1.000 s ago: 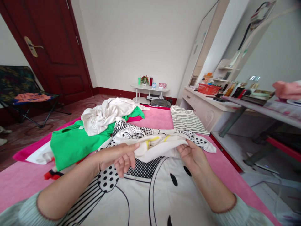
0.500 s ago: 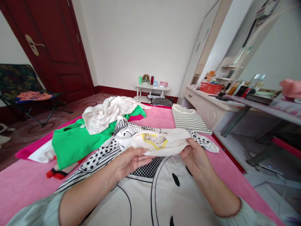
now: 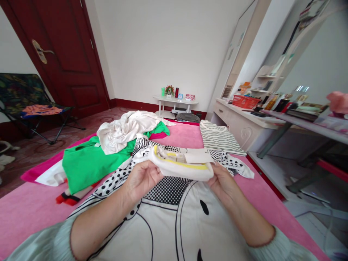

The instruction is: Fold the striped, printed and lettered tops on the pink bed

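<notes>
On a pink bed (image 3: 24,210), a printed shirt (image 3: 165,226) with its white neckband (image 3: 187,172) held between two hands.

The shirt spreads from near the person's body to just beyond the hands, its black-and-white print facing up; a green garment (image 3: 87,168) lies by its left side, and a folded striped shirt (image 3: 221,137) sits farther off to the right. The left hand (image 3: 145,177) grips the neckband's left end, the right hand (image 3: 223,181) its right end, thumbs and fingers closed on the cloth. Between them the band is raised above the shirt's front, its long axis running side to side, roughly level. Neither hand is nearer: each touches its own end. A thin yellow trim (image 3: 190,165) lines the band's opening, which faces up and away from the person.
</notes>
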### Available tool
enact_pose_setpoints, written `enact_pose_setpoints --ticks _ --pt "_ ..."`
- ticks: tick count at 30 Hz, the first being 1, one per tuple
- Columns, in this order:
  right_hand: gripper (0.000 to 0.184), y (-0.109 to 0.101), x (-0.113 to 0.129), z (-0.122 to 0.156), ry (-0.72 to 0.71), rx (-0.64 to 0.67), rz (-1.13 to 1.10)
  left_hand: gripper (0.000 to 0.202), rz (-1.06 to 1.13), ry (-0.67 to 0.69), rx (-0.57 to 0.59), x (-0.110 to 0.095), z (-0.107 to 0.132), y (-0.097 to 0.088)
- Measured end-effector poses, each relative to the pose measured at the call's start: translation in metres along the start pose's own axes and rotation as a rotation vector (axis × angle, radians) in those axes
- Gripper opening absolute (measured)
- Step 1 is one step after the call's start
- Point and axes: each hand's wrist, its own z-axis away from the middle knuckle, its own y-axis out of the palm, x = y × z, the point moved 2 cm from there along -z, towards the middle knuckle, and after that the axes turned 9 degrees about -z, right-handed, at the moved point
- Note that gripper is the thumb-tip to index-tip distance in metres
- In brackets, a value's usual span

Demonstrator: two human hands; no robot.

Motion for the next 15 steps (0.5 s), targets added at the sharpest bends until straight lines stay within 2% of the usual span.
enact_pose_setpoints --ticks 3,5,7,9,11,13,15 --pt "0.062 -0.006 0.008 -0.002 -0.03 -0.063 0.251 0.054 0.006 -0.027 -0.034 -0.001 -0.001 -0.005" --pt "0.064 -0.007 0.016 -0.003 -0.171 0.021 0.535 0.049 0.004 -0.036 -0.039 -0.001 -0.001 -0.007" --pt "0.05 -0.007 0.024 -0.004 -0.347 0.135 0.828 0.047 0.002 -0.042 -0.045 0.0 0.0 -0.007" --pt "0.026 -0.007 0.028 -0.004 -0.447 0.231 1.015 0.045 0.0 -0.044 -0.051 0.0 0.0 -0.008" --pt "0.004 -0.009 0.03 -0.004 -0.394 0.283 1.02 0.043 0.001 -0.047 -0.058 -0.001 -0.001 -0.01" --pt "0.014 -0.011 0.029 -0.005 -0.222 0.254 0.829 0.042 0.003 -0.054 -0.068 -0.001 -0.002 -0.013" --pt "0.021 -0.014 0.025 -0.007 -0.033 0.181 0.524 0.043 0.006 -0.059 -0.083 0.0 -0.004 -0.017"
